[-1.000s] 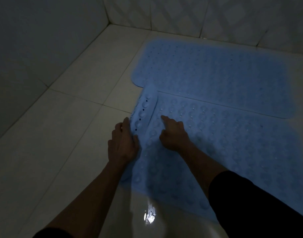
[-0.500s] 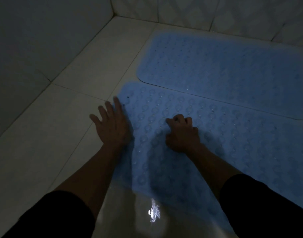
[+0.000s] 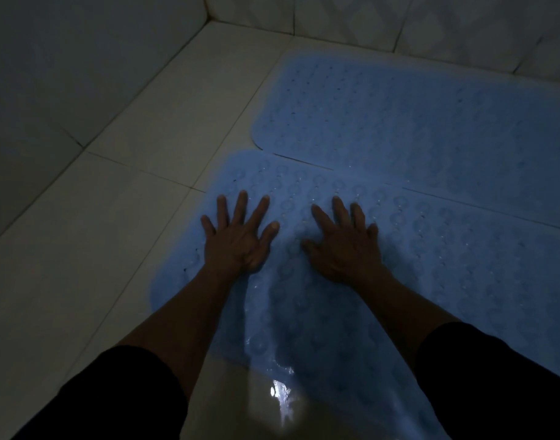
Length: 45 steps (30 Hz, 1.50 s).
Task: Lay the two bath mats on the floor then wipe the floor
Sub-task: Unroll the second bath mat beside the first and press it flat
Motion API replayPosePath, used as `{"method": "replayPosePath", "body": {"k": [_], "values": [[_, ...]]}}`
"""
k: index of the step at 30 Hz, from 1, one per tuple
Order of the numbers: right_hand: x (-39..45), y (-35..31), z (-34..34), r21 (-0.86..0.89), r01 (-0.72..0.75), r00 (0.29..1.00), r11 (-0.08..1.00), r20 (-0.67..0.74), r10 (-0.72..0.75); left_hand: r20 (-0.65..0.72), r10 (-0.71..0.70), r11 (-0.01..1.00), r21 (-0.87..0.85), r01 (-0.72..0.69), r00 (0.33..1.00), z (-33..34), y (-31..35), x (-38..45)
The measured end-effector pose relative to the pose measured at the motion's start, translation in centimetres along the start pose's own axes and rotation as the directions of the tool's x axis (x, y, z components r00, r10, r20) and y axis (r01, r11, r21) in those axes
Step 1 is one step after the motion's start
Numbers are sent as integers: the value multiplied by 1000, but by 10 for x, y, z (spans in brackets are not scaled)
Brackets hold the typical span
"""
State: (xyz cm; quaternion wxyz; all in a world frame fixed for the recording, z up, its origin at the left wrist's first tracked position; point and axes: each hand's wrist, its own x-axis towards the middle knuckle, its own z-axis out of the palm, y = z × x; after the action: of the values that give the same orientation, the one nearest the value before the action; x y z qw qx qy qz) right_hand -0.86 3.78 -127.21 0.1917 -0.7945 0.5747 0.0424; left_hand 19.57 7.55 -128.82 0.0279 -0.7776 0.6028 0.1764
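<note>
Two blue bath mats with round suction bumps lie flat on the pale tiled floor in dim light. The far mat [image 3: 415, 122] lies along the back wall. The near mat [image 3: 446, 265] lies just in front of it, their long edges touching or slightly overlapping. My left hand [image 3: 240, 236] rests palm down with fingers spread on the near mat's left end. My right hand [image 3: 342, 246] presses flat beside it, also with fingers spread. Neither hand holds anything.
The tiled floor [image 3: 113, 249] stretches to the left, bounded by a tiled wall [image 3: 66, 74] on the left and another at the back. A wet, shiny patch [image 3: 280, 395] reflects light on the floor near the mat's front edge, between my arms.
The folded-up left end of the near mat has been laid flat. My left hand moved from its edge onto its surface, and my right hand opened from curled fingers to a flat palm.
</note>
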Motion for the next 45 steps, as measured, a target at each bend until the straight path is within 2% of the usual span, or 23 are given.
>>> {"method": "replayPosePath", "body": {"k": [2,5,8,10,14,18,35,45], "values": [[2,5,1,-7,7,1000,1000,29,-6,-9,-3,1000,-12,3,1000,2,-2,3],[3,4,-1,-21,18,999,1000,-27,-19,-37,-9,1000,-8,9,999,4,-1,2],[18,3,-8,-30,12,992,999,-129,-16,-197,6,1000,23,-2,980,0,3,8],[38,5,-13,-27,21,991,999,-130,-24,-254,19,1000,2,-19,967,-5,8,22],[62,13,-6,-56,67,995,996,-65,-71,-191,62,998,26,-58,980,-3,17,47],[59,14,12,-59,51,986,997,-153,-59,-192,49,999,18,-46,980,3,18,50],[61,12,10,-68,61,982,996,-177,-72,-183,-3,997,73,17,983,-1,23,51],[63,13,13,-53,51,980,997,-189,-61,-152,-18,999,40,25,988,-3,24,51]]}}
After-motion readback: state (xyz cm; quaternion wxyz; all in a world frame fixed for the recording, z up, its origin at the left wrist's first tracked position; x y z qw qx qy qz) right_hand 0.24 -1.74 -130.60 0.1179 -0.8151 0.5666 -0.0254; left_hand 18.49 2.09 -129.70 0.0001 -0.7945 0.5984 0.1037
